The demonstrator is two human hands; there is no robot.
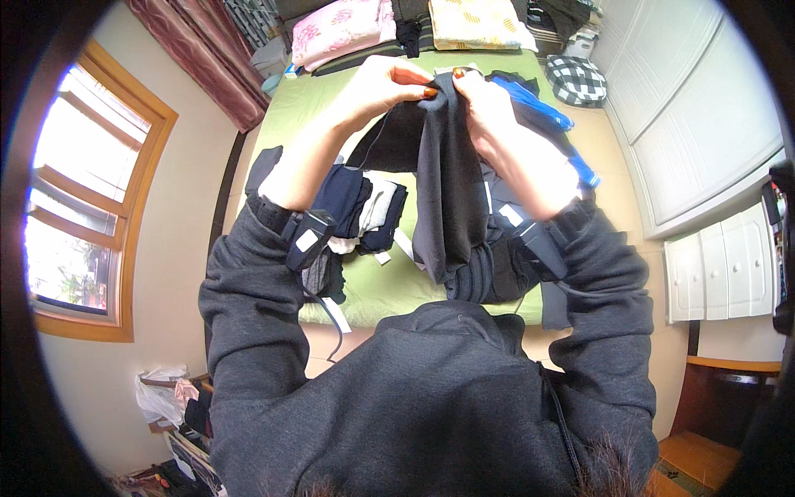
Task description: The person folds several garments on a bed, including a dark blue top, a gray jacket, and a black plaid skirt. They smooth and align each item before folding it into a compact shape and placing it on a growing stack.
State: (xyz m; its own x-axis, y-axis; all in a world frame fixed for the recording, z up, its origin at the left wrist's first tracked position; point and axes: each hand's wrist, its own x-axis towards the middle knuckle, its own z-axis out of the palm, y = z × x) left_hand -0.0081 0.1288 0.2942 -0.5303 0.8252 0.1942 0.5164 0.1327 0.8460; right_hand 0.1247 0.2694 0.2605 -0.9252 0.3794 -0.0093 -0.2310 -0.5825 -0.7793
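Note:
Between my two raised hands a dark grey garment (447,182) hangs down over the bed, its lower end reaching toward the near clothes. My left hand (381,89) pinches the garment's upper edge between thumb and fingers. Close beside it, my right hand (482,106) also grips the upper edge, thumb on top. The garment is bunched into folds, so I cannot tell whether it is trousers or a top. Folded dark and white clothes (378,205) lie to its left, and a stack of dark folded clothes (489,273) sits under its lower right side.
The bed has a light green sheet (373,290). Blue and black clothes (542,108) lie at its far right. Pink-patterned bedding (344,33) and yellow-patterned bedding (480,25) rest at the far end. A checked cushion (577,80) stands beside white cupboards (704,108); a window (91,195) is at left.

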